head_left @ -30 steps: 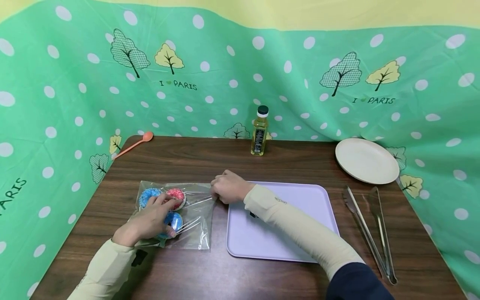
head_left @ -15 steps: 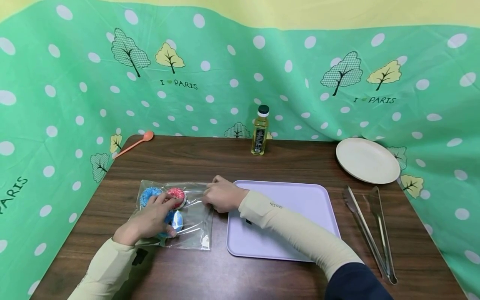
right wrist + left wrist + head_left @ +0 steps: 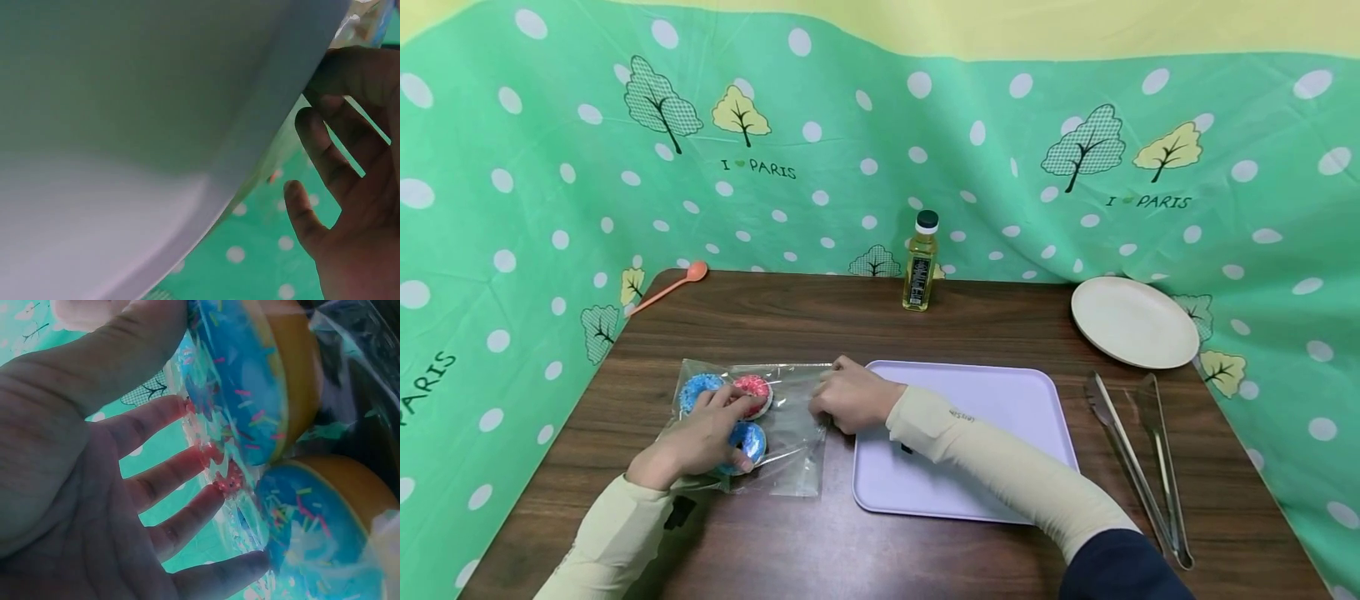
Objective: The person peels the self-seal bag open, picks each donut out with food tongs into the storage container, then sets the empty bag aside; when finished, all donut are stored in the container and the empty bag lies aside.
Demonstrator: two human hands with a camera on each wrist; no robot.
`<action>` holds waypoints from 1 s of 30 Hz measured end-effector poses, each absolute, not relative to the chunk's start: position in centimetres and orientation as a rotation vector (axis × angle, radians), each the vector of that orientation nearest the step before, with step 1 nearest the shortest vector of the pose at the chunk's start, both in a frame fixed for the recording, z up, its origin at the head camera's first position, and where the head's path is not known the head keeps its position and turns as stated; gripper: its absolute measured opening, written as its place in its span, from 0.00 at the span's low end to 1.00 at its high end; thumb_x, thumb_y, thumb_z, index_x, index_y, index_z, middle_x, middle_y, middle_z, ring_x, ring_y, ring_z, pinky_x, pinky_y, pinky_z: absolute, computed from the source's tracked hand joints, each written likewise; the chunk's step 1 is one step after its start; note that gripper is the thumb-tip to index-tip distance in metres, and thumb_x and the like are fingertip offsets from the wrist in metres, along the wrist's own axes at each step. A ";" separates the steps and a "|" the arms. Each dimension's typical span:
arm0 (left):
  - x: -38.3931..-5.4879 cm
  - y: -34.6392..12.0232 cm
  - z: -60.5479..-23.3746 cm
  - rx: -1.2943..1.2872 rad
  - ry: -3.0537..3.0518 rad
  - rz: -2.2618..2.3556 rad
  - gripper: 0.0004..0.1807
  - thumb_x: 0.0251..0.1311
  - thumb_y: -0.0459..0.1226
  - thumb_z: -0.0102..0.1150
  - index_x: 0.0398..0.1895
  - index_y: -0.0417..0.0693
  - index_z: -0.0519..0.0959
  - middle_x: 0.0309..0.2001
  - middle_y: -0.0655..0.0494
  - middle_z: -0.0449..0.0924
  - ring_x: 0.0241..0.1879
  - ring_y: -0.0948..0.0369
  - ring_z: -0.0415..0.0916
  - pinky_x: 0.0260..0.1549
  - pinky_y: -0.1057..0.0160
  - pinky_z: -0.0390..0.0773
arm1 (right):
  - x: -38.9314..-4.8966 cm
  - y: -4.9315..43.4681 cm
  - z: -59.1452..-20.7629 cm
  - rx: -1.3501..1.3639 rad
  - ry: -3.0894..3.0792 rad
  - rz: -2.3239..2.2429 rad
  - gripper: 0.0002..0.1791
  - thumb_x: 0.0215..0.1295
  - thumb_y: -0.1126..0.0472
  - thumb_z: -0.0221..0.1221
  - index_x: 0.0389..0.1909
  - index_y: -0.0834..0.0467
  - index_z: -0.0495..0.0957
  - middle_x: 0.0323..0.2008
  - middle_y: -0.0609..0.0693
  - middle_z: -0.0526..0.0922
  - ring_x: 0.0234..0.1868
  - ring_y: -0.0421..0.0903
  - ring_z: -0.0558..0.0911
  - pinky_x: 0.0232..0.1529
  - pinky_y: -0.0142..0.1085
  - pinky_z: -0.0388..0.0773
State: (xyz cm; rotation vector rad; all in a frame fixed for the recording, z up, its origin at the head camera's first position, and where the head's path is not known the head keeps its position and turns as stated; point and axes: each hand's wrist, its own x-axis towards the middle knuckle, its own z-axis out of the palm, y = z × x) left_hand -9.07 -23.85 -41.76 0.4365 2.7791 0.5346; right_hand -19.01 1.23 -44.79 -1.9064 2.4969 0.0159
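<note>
A clear plastic bag lies flat on the left half of the table. Inside it are a light-blue donut, a pink-red donut and a glossy blue donut. My left hand rests on the bag with spread fingers over the donuts, partly covering them. Sprinkles show on two blue-iced donuts beside the fingers in the left wrist view. At the bag's upper right edge, my right hand pinches the plastic between thumb and index finger, the other fingers loosely bent.
A lilac tray lies right of the bag, under the right forearm. Metal tongs stand open beside it. Farther back are an oil bottle, a white plate and an orange spoon at the left corner.
My right hand has shifted slightly left and toward the front along the bag's edge, and the plastic there is ruffled differently. My left hand stays in place.
</note>
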 end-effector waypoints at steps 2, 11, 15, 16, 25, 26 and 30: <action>-9.1 -23.9 -41.7 0.435 2.781 0.532 0.48 0.42 0.47 0.81 0.70 0.45 0.71 0.65 0.36 0.64 0.61 0.35 0.59 0.49 0.32 0.74 | -18.4 0.8 -44.8 -1.957 2.460 0.026 0.12 0.54 0.65 0.63 0.29 0.41 0.83 0.33 0.33 0.81 0.42 0.37 0.78 0.50 0.44 0.69; -8.9 -23.7 -41.7 0.435 2.783 0.537 0.49 0.41 0.48 0.81 0.70 0.45 0.71 0.65 0.36 0.64 0.60 0.35 0.59 0.48 0.33 0.74 | -17.1 1.1 -44.8 -2.059 2.435 0.126 0.08 0.60 0.59 0.65 0.26 0.40 0.83 0.32 0.34 0.82 0.40 0.36 0.80 0.41 0.41 0.70; -8.9 -23.7 -41.7 0.426 2.781 0.543 0.50 0.40 0.48 0.81 0.70 0.44 0.71 0.66 0.34 0.63 0.61 0.34 0.58 0.49 0.31 0.73 | -17.2 1.9 -44.8 -2.070 2.437 0.112 0.09 0.60 0.61 0.66 0.29 0.40 0.84 0.34 0.34 0.83 0.40 0.36 0.81 0.39 0.38 0.69; -8.9 -23.7 -41.7 0.424 2.783 0.544 0.50 0.40 0.48 0.81 0.70 0.44 0.71 0.66 0.34 0.63 0.61 0.33 0.58 0.49 0.31 0.73 | -17.1 1.9 -44.8 -2.058 2.433 0.085 0.09 0.60 0.61 0.66 0.29 0.40 0.84 0.34 0.33 0.83 0.41 0.35 0.80 0.39 0.38 0.69; -9.4 -23.8 -41.3 0.408 2.778 0.508 0.48 0.42 0.45 0.82 0.69 0.47 0.72 0.65 0.37 0.64 0.60 0.35 0.59 0.42 0.31 0.76 | -15.6 0.0 -45.0 -2.071 2.315 -0.025 0.06 0.58 0.58 0.65 0.29 0.41 0.83 0.31 0.30 0.80 0.38 0.32 0.78 0.39 0.37 0.68; -9.5 -23.8 -41.3 0.404 2.779 0.504 0.47 0.42 0.44 0.82 0.69 0.47 0.72 0.64 0.37 0.64 0.60 0.36 0.59 0.42 0.31 0.76 | -15.5 -0.2 -45.0 -2.084 2.313 -0.020 0.05 0.59 0.57 0.65 0.28 0.41 0.83 0.31 0.30 0.80 0.37 0.31 0.78 0.39 0.36 0.68; -9.8 -23.9 -41.3 0.400 2.779 0.493 0.47 0.42 0.45 0.82 0.69 0.47 0.72 0.63 0.38 0.65 0.59 0.36 0.60 0.42 0.33 0.77 | -15.4 -0.2 -44.9 -2.102 2.332 -0.028 0.07 0.59 0.57 0.66 0.25 0.40 0.82 0.29 0.29 0.81 0.33 0.30 0.78 0.38 0.36 0.67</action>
